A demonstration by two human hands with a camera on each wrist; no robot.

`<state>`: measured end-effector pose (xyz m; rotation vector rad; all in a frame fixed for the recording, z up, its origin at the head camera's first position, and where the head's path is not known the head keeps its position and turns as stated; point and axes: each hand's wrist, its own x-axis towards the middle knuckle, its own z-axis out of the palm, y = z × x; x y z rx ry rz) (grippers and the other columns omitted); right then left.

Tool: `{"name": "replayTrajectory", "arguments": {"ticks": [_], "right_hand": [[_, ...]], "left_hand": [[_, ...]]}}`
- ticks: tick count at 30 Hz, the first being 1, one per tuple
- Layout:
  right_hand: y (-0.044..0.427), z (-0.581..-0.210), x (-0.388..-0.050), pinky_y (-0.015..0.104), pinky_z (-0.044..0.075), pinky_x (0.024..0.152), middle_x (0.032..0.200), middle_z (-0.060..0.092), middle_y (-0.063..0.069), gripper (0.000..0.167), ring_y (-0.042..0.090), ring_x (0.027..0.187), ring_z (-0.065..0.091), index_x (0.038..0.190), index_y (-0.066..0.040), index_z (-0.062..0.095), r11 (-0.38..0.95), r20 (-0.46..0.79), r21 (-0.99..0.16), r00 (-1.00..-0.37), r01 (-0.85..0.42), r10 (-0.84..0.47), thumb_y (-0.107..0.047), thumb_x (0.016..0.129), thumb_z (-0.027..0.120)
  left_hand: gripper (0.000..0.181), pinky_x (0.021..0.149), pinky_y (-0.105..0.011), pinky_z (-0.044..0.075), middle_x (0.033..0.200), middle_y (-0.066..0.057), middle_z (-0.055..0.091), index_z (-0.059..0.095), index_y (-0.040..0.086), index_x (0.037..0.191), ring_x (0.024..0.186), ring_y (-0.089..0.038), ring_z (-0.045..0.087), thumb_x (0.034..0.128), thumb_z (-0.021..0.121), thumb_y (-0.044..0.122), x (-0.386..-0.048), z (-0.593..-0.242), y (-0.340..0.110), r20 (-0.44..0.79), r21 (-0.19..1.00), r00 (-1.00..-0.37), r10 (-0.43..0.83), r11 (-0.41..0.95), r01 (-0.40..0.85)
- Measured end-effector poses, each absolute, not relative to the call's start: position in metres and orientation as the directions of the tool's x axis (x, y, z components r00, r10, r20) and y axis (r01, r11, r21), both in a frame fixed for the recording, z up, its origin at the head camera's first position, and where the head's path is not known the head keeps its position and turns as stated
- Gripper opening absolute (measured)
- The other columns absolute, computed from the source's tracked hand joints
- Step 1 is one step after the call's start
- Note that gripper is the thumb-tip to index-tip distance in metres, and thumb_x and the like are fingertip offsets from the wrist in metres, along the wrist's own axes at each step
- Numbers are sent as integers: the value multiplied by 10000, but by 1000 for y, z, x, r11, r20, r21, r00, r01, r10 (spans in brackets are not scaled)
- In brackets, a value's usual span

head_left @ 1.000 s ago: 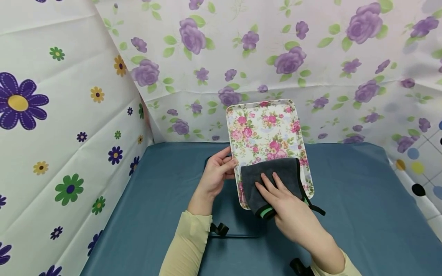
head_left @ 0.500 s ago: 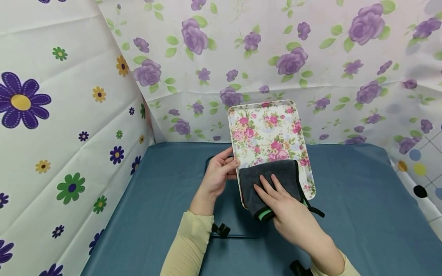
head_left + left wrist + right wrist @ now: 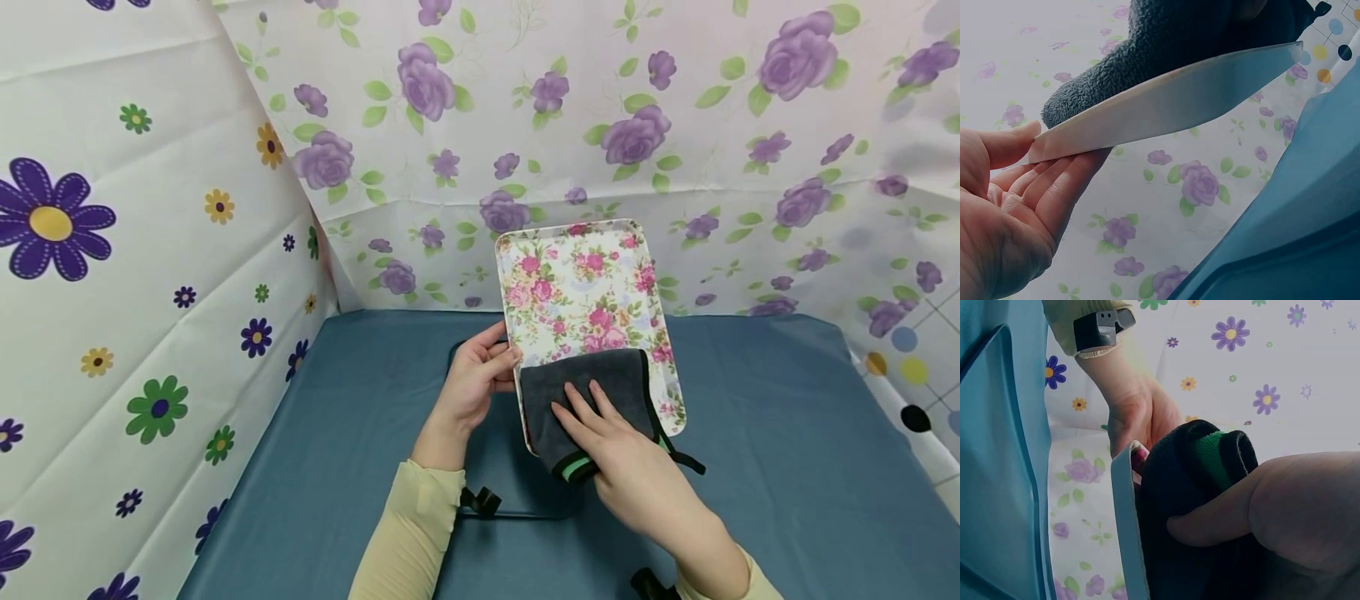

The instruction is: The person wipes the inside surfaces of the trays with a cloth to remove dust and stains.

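A white rectangular tray [image 3: 585,283] printed with pink roses is held tilted up above the table. My left hand [image 3: 472,375] pinches its left edge, thumb on the front and fingers behind, as the left wrist view shows of the tray's pale underside [image 3: 1147,115]. Across the lower part of the tray lies a folded dark grey cloth [image 3: 600,367] with black trim and a green inner side. My right hand [image 3: 633,458] presses on this cloth with straight, spread fingers. In the right wrist view the thumb rests against the cloth [image 3: 1172,481].
Under the tray, a blue rectangular thing [image 3: 517,487] with rounded corners and a raised rim lies on the blue-covered table [image 3: 787,467]. Flower-printed sheets [image 3: 420,167] stand behind and to the left. Black devices [image 3: 480,502] are strapped to both wrists.
The cloth and right hand have shifted very slightly left and down on the tray. The left hand keeps its pinch on the tray's edge, and the whole view has drifted a little.
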<state>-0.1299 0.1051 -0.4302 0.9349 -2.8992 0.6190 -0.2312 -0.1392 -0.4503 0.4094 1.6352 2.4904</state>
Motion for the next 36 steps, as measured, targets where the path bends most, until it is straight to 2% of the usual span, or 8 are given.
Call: {"name": "replayTrajectory", "arguments": {"ticks": [36], "right_hand": [[101,-431,-128,239,316,482,1748,263,23,833,383,1606,209,1643,-240,465,724,169,-359,-804,-589,-570,190,936,557]], "left_hand": [[581,696,-314,646,1045,-30,805,412,2,1631,767,-132,788,1077,585,-23,-228,-447,-141,146,906,-958,246,-422,30]]}}
